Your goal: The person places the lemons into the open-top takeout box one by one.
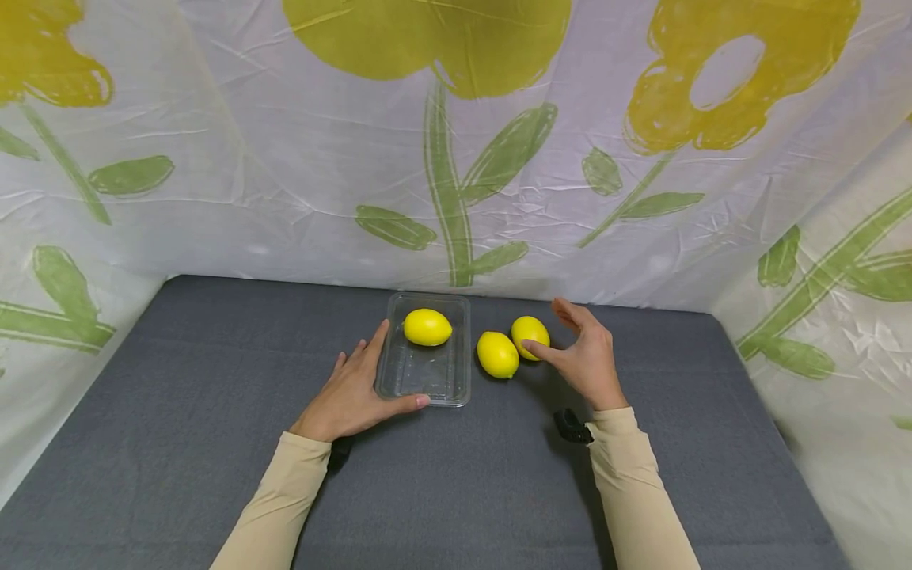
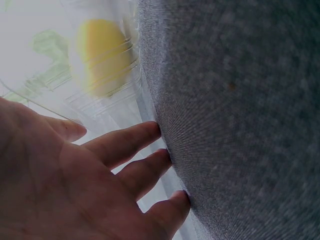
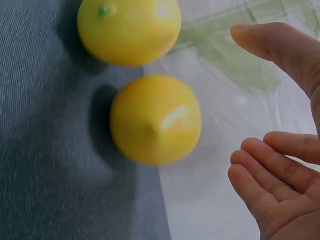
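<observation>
A clear plastic tray [image 1: 432, 380] lies on the dark cloth with one lemon [image 1: 427, 328] in its far half. My left hand [image 1: 354, 396] is at the tray's left side, thumb along the near rim and fingers stretched along the left wall. In the left wrist view the lemon [image 2: 102, 57] shows through the plastic, and the fingertips [image 2: 162, 157] reach the cloth. Two more lemons sit right of the tray, a nearer lemon [image 1: 497, 355] and a farther lemon [image 1: 530, 338]. My right hand [image 1: 586, 356] hovers by the farther lemon [image 3: 156, 120], thumb and fingers spread apart, nothing between them.
Dark grey cloth [image 1: 178, 443] covers the table. A pale curtain [image 1: 285, 158] with painted yellow flowers hangs right behind the table's back edge and along both sides. Each wrist wears a black device, such as the right wrist device [image 1: 573, 426].
</observation>
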Available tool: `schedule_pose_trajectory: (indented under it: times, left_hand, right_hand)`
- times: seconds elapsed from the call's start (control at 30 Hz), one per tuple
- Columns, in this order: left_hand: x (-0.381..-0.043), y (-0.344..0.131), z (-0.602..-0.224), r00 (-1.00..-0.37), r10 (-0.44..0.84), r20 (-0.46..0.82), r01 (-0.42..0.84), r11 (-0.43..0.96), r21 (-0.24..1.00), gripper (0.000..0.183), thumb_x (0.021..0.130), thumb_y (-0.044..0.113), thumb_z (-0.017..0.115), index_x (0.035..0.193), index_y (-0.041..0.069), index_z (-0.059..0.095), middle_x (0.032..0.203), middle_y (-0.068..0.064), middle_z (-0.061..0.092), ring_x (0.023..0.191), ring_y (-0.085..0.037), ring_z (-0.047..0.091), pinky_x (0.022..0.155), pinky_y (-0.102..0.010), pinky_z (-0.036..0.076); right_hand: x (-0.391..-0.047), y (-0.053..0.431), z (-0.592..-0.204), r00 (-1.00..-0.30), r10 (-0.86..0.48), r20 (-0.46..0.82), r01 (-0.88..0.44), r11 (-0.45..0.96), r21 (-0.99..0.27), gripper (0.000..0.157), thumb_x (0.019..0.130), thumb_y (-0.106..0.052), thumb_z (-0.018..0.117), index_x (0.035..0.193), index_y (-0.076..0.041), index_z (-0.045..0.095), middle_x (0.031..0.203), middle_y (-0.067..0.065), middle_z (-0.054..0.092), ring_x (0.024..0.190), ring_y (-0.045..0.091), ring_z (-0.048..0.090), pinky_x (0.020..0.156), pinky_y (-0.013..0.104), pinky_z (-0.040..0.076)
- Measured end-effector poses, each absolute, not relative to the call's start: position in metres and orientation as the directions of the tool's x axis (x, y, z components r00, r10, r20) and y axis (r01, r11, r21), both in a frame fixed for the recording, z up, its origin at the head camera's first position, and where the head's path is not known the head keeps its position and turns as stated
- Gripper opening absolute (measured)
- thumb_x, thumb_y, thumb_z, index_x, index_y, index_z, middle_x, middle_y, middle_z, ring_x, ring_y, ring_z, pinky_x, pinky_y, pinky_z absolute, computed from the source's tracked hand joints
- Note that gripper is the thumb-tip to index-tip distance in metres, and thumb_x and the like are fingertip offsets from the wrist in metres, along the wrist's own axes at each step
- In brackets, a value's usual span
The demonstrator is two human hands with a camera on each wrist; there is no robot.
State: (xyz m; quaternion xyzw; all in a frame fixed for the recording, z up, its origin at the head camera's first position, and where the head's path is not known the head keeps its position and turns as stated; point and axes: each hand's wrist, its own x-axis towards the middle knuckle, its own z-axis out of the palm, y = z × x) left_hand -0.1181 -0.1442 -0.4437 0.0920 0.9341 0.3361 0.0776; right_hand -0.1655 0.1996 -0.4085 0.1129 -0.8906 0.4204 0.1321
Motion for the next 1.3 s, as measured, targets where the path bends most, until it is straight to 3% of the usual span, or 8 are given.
schedule_pose_trajectory:
  times: [0.77, 1.3]
  left_hand:
    - [-0.117, -0.146, -0.444, -0.971, 0.224, -0.084, 0.118, 0.755, 0.645, 0.132, 0.072, 0.084, 0.067, 0.165, 0.021, -0.003, 0.168, -0.015, 0.014, 0.152, -0.046, 0.014, 0.12, -0.065, 0.004]
    - [-0.119, -0.145, -0.445, -0.971, 0.228, -0.078, 0.126, 0.754, 0.645, 0.133, 0.072, 0.084, 0.068, 0.165, 0.02, -0.002, 0.168, -0.016, 0.015, 0.151, -0.047, 0.015, 0.119, -0.066, 0.004]
  right_hand:
    - [-0.174, 0.201, -0.438, -0.988, 0.022, 0.151, -0.095, 0.681, -0.726, 0.076, 0.082, -0.036, 0.087, 0.138, 0.004, 0.059, 0.133, 0.022, 0.063, 0.119, 0.037, 0.061, 0.1, 0.05, 0.05]
    - [-0.175, 0.196, -0.443, -0.987, 0.003, 0.159, -0.107, 0.725, -0.681, 0.063, 0.084, -0.035, 0.085, 0.128, 0.005, 0.066, 0.111, 0.022, 0.072, 0.098, 0.034, 0.07, 0.084, 0.048, 0.057]
